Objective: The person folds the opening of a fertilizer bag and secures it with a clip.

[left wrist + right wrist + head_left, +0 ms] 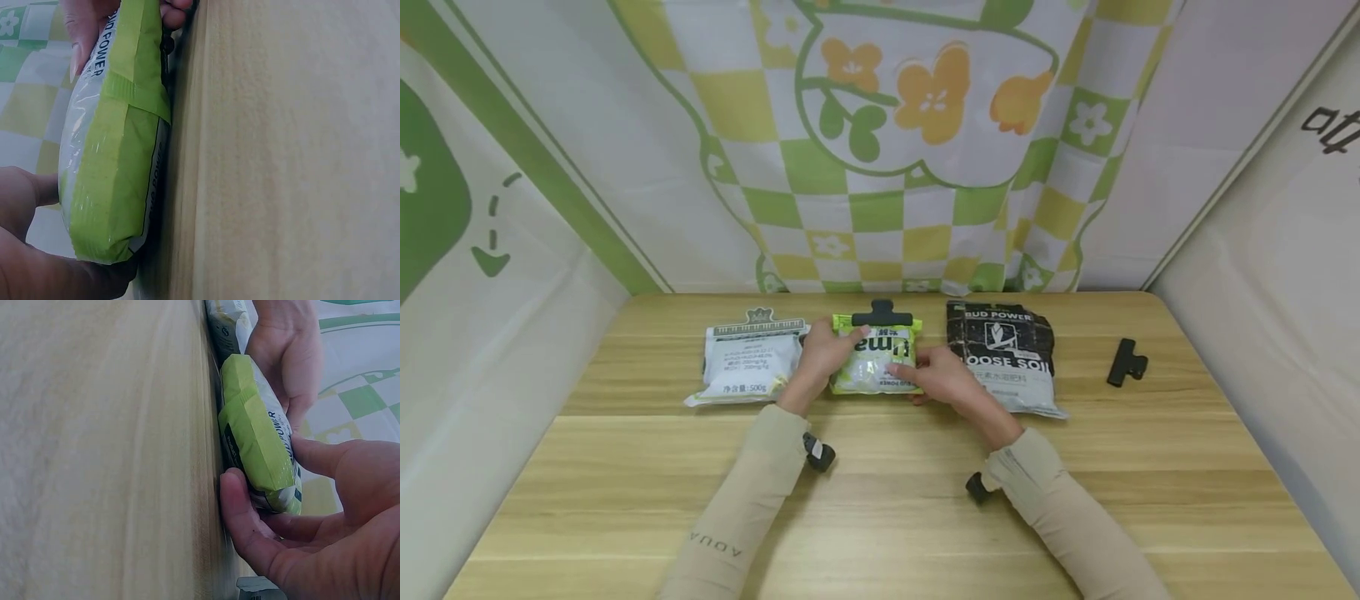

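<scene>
In the head view, a small green-and-white plastic bag lies at the back middle of the table, a black clip across its far edge. My left hand grips its left side, thumb on the printed front. The right hand grips the near right corner, thumb on top. The right wrist view shows the right fingers curled under the green end of the bag. In the left wrist view, the left hand holds the other end of the bag, close over the table.
A white bag with a piano-patterned clip lies left of the green one. To the right lies a black-and-grey soil bag. A loose black clip rests farther right. Patterned cloth hangs behind the table.
</scene>
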`<state>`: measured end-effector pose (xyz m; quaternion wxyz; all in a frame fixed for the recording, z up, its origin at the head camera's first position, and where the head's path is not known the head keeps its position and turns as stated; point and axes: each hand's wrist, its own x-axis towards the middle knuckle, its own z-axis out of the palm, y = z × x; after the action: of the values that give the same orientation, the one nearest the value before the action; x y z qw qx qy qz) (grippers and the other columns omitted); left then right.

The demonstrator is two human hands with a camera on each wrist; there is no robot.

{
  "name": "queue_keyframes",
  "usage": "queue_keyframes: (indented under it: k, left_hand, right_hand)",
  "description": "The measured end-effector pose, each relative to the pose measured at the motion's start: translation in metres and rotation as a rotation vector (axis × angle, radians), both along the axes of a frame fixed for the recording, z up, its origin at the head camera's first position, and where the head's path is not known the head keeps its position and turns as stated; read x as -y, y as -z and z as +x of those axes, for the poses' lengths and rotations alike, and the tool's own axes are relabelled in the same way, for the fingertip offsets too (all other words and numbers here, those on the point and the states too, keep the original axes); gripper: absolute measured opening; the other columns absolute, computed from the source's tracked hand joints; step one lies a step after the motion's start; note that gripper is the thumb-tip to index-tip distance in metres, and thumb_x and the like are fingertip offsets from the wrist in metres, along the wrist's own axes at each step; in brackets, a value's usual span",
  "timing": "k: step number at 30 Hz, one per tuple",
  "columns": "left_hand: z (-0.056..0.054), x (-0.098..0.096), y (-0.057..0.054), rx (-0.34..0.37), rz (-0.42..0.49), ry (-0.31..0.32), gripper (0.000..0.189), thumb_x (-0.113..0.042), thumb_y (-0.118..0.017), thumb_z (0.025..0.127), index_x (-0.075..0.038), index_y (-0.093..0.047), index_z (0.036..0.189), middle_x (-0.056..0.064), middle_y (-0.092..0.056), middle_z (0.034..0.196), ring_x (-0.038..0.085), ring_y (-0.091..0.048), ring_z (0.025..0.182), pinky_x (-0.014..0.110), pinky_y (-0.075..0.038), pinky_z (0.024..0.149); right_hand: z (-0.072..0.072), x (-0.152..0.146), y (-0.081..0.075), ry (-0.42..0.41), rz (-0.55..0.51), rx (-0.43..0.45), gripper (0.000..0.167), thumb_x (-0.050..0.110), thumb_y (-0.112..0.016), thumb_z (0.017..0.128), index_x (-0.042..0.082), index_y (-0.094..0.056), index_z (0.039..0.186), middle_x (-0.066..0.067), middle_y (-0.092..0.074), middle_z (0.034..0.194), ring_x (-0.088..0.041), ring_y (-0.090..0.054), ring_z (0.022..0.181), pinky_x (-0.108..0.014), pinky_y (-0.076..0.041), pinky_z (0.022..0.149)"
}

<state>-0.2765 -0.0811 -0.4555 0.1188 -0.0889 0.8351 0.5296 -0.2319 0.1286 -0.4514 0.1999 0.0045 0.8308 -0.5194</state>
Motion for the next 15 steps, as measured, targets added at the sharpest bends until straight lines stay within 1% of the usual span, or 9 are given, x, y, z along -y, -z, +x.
queue_keyframes:
  k: [3, 5, 7, 10, 12, 15]
  left_hand:
    - [0.0004, -0.0007, 0.0007, 0.006, -0.016, 0.000, 0.092, -0.045, -0.068, 0.102, 0.005, -0.022, 0.164, 0.025, -0.026, 0.172, 0.041, -0.028, 0.159, 0.056, -0.031, 0.129]
    - [0.0011, -0.0012, 0.0004, 0.005, -0.026, 0.000, 0.090, -0.045, -0.067, 0.102, 0.005, -0.024, 0.163, 0.025, -0.031, 0.170, 0.041, -0.034, 0.156, 0.056, -0.034, 0.127]
    - [0.0021, -0.0020, -0.0004, -0.003, -0.035, 0.004, 0.084, -0.044, -0.066, 0.103, 0.006, -0.031, 0.160, 0.026, -0.039, 0.165, 0.040, -0.042, 0.150, 0.056, -0.039, 0.124]
    - [0.0030, -0.0028, -0.0014, -0.009, -0.039, 0.011, 0.075, -0.044, -0.065, 0.103, 0.005, -0.040, 0.155, 0.026, -0.049, 0.156, 0.040, -0.050, 0.142, 0.055, -0.045, 0.119]
    - [0.0034, -0.0032, -0.0018, -0.015, -0.054, 0.012, 0.077, -0.044, -0.064, 0.104, 0.006, -0.038, 0.157, 0.027, -0.046, 0.159, 0.042, -0.047, 0.146, 0.055, -0.042, 0.122]
    - [0.0042, -0.0040, -0.0030, -0.028, -0.087, 0.012, 0.084, -0.044, -0.062, 0.104, 0.005, -0.026, 0.162, 0.028, -0.033, 0.168, 0.043, -0.033, 0.156, 0.055, -0.031, 0.129]
  right_hand:
    - [-0.0004, 0.0001, 0.0001, 0.002, -0.004, 0.006, 0.034, 0.036, -0.074, 0.099, 0.003, -0.073, 0.107, -0.008, -0.066, 0.096, -0.022, -0.073, 0.083, -0.034, -0.066, 0.073]
    - [-0.0008, -0.0003, 0.0010, 0.001, 0.003, 0.000, 0.035, 0.036, -0.073, 0.100, 0.003, -0.073, 0.109, -0.009, -0.068, 0.099, -0.022, -0.072, 0.087, -0.033, -0.066, 0.074]
    - [-0.0010, -0.0006, 0.0017, 0.001, 0.007, -0.004, 0.034, 0.036, -0.073, 0.100, 0.003, -0.074, 0.110, -0.010, -0.070, 0.102, -0.022, -0.071, 0.090, -0.033, -0.066, 0.075]
    - [-0.0012, -0.0009, 0.0023, 0.002, 0.017, -0.006, 0.035, 0.037, -0.073, 0.100, 0.003, -0.074, 0.107, -0.011, -0.070, 0.103, -0.023, -0.071, 0.092, -0.033, -0.066, 0.075]
    - [-0.0010, -0.0011, 0.0019, 0.000, 0.026, -0.009, 0.036, 0.038, -0.073, 0.100, 0.002, -0.073, 0.104, -0.012, -0.069, 0.103, -0.023, -0.071, 0.092, -0.033, -0.066, 0.075]
    - [-0.0002, -0.0015, 0.0000, -0.013, 0.041, -0.019, 0.039, 0.040, -0.072, 0.100, 0.001, -0.072, 0.107, -0.014, -0.070, 0.106, -0.024, -0.072, 0.093, -0.034, -0.066, 0.077]
